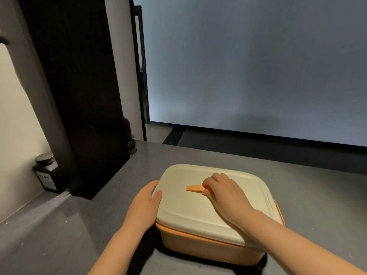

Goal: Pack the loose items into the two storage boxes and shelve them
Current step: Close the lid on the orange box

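An orange storage box point(206, 249) with a cream lid point(190, 207) sits on the grey counter point(79, 225) in front of me. An orange tab handle point(193, 188) lies at the lid's middle. My right hand point(224, 191) rests on top of the lid, its fingers curled around the tab's right end. My left hand point(147, 205) is pressed flat against the box's left side, with the thumb on the lid's corner. The lid hides whatever is inside. Only this one box is in view.
A dark jar point(47, 173) with a metal cap stands at the left against the pale wall. A tall black panel point(79, 96) rises beside it, with a dark glass jar point(131, 144) behind. The counter's far edge point(258, 155) drops to a dark floor strip.
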Demonstrator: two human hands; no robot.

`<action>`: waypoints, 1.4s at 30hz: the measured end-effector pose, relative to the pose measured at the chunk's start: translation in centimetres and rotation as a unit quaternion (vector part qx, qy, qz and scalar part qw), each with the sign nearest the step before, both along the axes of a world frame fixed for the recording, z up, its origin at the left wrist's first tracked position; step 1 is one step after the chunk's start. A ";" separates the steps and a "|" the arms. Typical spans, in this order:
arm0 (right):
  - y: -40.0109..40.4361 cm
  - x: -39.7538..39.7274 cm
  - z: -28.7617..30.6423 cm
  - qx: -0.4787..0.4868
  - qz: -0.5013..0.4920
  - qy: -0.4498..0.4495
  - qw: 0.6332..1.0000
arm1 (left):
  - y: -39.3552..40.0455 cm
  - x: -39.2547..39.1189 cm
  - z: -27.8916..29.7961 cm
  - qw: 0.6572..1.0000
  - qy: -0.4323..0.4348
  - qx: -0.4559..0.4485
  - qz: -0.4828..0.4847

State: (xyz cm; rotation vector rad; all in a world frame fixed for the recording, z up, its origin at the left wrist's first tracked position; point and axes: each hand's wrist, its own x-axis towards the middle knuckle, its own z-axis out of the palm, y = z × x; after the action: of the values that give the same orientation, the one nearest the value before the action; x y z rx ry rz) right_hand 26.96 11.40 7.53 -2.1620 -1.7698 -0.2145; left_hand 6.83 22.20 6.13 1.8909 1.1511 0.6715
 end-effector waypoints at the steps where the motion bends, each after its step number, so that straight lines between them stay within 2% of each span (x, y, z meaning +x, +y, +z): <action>1: -0.1 -0.1 -0.2 0.005 0.000 0.003 1.000 | 0.1 0.0 -0.1 1.000 0.005 -0.002 -0.011; 10: -1.2 -0.1 -1.2 0.024 0.016 0.062 0.998 | -0.8 -0.1 -1.2 0.997 0.035 0.043 -0.048; 13: -1.5 0.5 -0.9 0.005 0.018 0.110 0.994 | -0.8 1.0 -0.4 0.987 0.114 0.110 -0.018; 15: -1.6 0.2 -0.8 0.004 0.018 0.113 0.993 | -0.8 2.8 0.1 0.960 0.206 0.188 -0.019; 18: -1.7 0.0 -1.0 0.007 0.021 0.131 0.991 | -1.8 6.9 0.9 0.930 0.260 0.247 -0.086; 20: -2.0 0.2 -0.8 0.028 0.014 0.203 0.979 | -3.1 9.8 1.1 0.927 0.243 0.245 -0.148; 22: -2.9 0.7 -0.5 0.105 -0.062 0.281 0.952 | -4.6 12.0 0.7 0.921 0.243 0.235 -0.194; 24: -4.0 1.4 -0.6 0.129 -0.160 0.255 0.945 | -5.0 13.0 -0.2 0.903 0.282 0.254 -0.203; 27: -6.4 2.8 -1.7 0.044 -0.231 0.090 0.968 | -4.5 13.1 -1.4 0.885 0.317 0.282 -0.191; 28: -7.3 3.3 -2.1 0.036 -0.256 0.085 0.962 | -4.4 13.1 -1.6 0.882 0.323 0.287 -0.189; 29: -8.1 3.6 -2.4 0.040 -0.284 0.118 0.951 | -4.3 13.1 -1.8 0.878 0.329 0.290 -0.189; 30: -8.9 3.9 -2.7 0.056 -0.311 0.205 0.927 | -4.3 13.2 -1.9 0.877 0.333 0.292 -0.188; 31: -9.5 4.0 -2.9 0.081 -0.329 0.333 0.880 | -4.3 13.2 -2.0 0.876 0.334 0.294 -0.186; 33: -10.2 3.9 -3.3 0.137 -0.330 0.567 0.742 | -4.2 13.4 -2.2 0.874 0.337 0.299 -0.183; 34: -10.4 3.8 -3.5 0.152 -0.315 0.641 0.684 | -4.1 13.4 -2.2 0.873 0.339 0.300 -0.183; 35: -10.7 4.0 -3.7 0.159 -0.297 0.688 0.643 | -4.0 13.5 -2.2 0.872 0.340 0.300 -0.184; 36: -10.8 4.0 -4.0 0.165 -0.281 0.714 0.619 | -4.1 13.4 -2.2 0.872 0.341 0.299 -0.184; 39: -10.8 3.7 -4.6 0.213 -0.268 0.718 0.606 | -4.0 13.4 -2.2 0.873 0.337 0.299 -0.187; 42: -10.5 3.2 -4.8 0.273 -0.286 0.653 0.646 | -4.0 13.3 -2.2 0.874 0.333 0.299 -0.190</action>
State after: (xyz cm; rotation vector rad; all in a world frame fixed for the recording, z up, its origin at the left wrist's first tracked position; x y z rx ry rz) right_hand 30.16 0.91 2.73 -1.4963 -0.1189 0.5114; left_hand 20.13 18.19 3.95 2.9318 0.9608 0.1319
